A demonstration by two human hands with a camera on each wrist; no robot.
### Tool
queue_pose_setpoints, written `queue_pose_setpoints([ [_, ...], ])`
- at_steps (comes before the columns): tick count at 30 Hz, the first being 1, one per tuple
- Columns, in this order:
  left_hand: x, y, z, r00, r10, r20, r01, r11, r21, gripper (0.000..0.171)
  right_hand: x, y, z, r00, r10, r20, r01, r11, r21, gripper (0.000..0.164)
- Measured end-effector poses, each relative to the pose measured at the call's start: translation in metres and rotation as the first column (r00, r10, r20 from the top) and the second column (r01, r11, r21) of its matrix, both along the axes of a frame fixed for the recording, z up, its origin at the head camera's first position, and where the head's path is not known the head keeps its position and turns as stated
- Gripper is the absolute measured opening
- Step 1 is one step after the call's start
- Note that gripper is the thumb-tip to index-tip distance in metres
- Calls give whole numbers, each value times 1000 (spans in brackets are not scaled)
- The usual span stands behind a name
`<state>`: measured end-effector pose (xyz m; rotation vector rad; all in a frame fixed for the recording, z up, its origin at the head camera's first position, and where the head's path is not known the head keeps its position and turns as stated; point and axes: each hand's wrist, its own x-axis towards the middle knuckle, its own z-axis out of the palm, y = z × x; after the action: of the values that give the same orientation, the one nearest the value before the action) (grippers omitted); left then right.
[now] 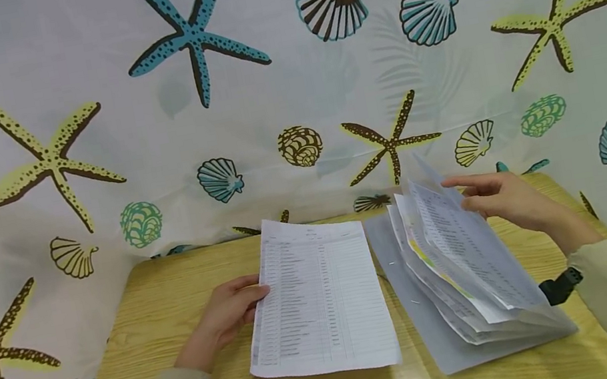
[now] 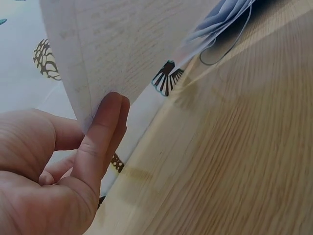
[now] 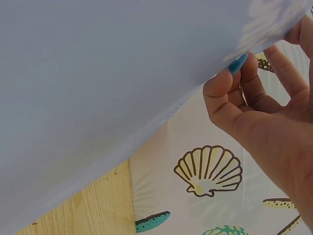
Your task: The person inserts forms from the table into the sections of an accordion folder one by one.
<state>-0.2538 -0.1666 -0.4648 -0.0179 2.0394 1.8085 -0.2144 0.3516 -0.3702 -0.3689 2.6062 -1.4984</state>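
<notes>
In the head view my left hand (image 1: 236,313) pinches the left edge of a printed table sheet (image 1: 323,301), which is raised and tilted. The left wrist view shows the sheet (image 2: 122,44) between thumb and fingers. To the right lies a grey folder (image 1: 401,280) with a stack of papers (image 1: 426,262) fanned open. My right hand (image 1: 503,201) holds up its translucent cover (image 1: 500,250) by the upper edge. Seen from the right wrist, the cover (image 3: 98,88) hides the papers, and thumb and fingertips pinch its rim.
Both hands work over a wooden table (image 1: 164,295). Behind it hangs a white cloth (image 1: 254,117) printed with starfish and shells. A thin cord (image 2: 230,51) loops beside the folder. Yellow-green marks (image 1: 422,257) show on some papers inside.
</notes>
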Motion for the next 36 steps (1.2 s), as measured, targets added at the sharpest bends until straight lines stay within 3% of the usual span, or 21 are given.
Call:
queue_pose_setpoints([
  [7, -2, 19, -3, 1000, 28, 7, -28, 1000, -11, 53, -1, -1, -1, 1000, -7, 11, 7, 1000, 11, 51],
  [19, -7, 45, -5, 998, 19, -61, -23, 997, -76, 50, -1, -2, 1, 1000, -10, 6, 10, 1000, 14, 52],
  [28, -9, 61, -5, 996, 47, -79, -54, 994, -92, 45, -1, -1, 1, 1000, -23, 9, 22, 999, 40, 53],
  [36, -10, 67, -2, 987, 150, -57, -155, 984, -89, 44, 1, 0, 2, 1000, -13, 7, 13, 1000, 23, 52],
])
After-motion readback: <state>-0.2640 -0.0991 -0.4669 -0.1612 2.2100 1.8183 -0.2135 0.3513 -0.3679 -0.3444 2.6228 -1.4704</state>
